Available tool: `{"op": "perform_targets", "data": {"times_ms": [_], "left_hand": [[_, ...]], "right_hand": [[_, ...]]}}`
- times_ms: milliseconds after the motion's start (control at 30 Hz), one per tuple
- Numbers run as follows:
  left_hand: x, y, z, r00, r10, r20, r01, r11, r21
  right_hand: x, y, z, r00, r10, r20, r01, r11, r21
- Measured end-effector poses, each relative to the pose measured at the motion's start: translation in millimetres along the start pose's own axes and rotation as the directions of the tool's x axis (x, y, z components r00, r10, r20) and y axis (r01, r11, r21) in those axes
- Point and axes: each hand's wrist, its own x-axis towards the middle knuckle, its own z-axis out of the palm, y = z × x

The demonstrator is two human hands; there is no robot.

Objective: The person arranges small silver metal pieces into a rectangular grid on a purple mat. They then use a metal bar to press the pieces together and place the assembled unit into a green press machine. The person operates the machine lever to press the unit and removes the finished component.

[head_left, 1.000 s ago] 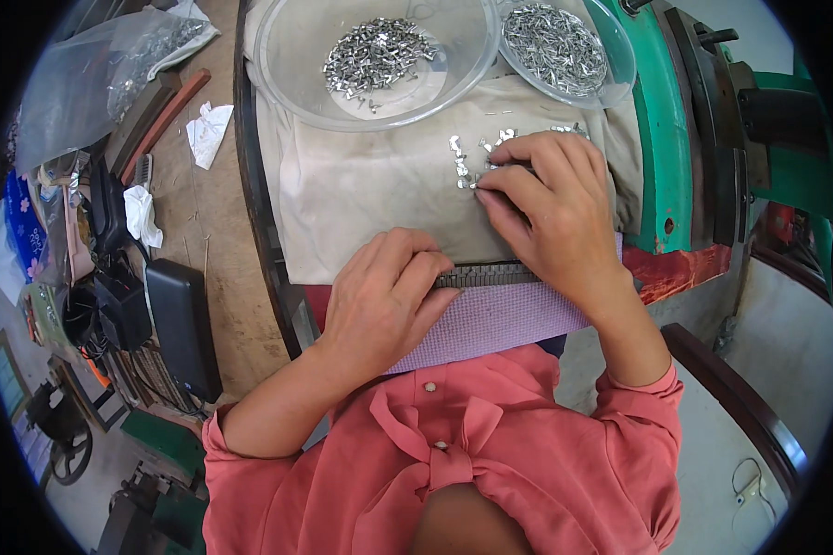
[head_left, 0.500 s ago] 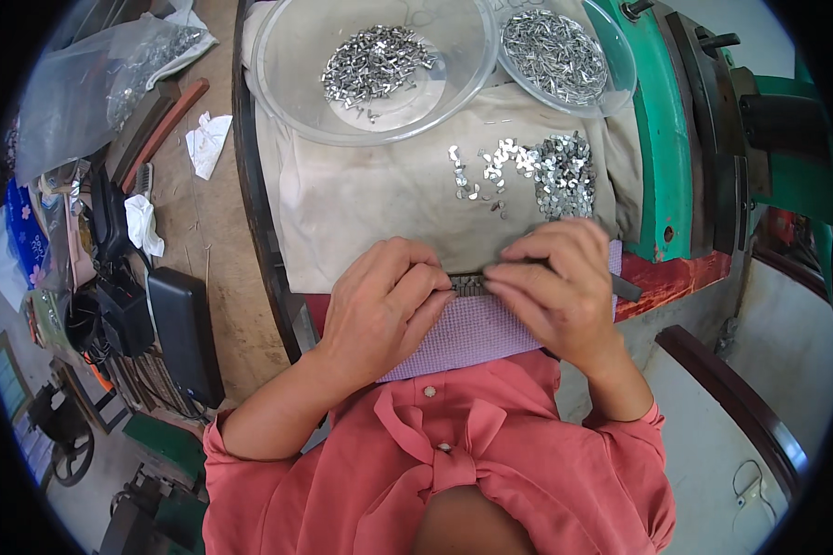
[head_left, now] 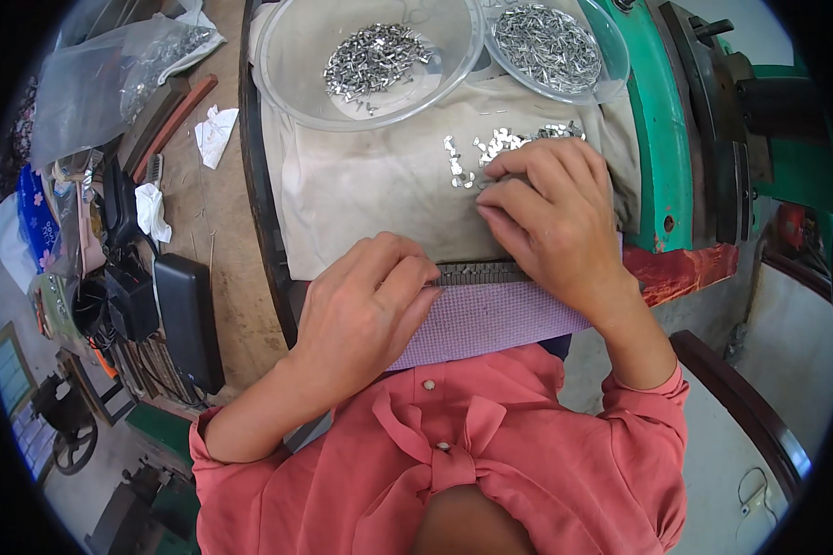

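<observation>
A narrow dark slotted metal bar [head_left: 481, 274] lies along the near edge of the beige cloth. My left hand [head_left: 366, 301] is closed on its left end, thumb and bent fingers pinching there. Over the cloth, my right hand [head_left: 560, 208] is held in a pinch beside the small shiny metal pieces [head_left: 502, 141]; whatever sits between its fingertips is too small to make out. This hand hides much of the pile. Under the bar lies a purple textured mat [head_left: 491, 319].
Two clear plastic bowls stand at the back: a large one [head_left: 296, 111] with short metal parts, a smaller one [head_left: 615, 88] with thin pins. A green machine [head_left: 652, 148] borders the right side. On the wooden bench at left are a black case [head_left: 187, 319] and crumpled tissue [head_left: 215, 137].
My right hand has left the bar and moved up to the metal pieces, uncovering more of the bar. My left hand has shifted slightly left and stays at the bar's end.
</observation>
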Motion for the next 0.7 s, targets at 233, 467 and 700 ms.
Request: {"op": "perform_targets", "data": {"times_ms": [233, 467, 700], "left_hand": [[13.1, 2.4, 22.5, 0.994, 0.103, -0.046, -0.1, 0.993, 0.068], [15.2, 1.1, 28.4, 0.988, 0.143, -0.053, -0.138, 0.985, 0.102], [6.3, -3.4, 24.5, 0.993, 0.105, -0.052, -0.103, 0.994, 0.04]], "right_hand": [[-15.4, -3.3, 4.7, 1.0, 0.007, -0.017, -0.006, 0.999, 0.042], [-17.4, -8.0, 8.4, 0.996, 0.068, -0.059, -0.066, 0.997, 0.031], [-38.6, -23.0, -6.3, 0.992, 0.106, -0.063, -0.096, 0.985, 0.141]]}}
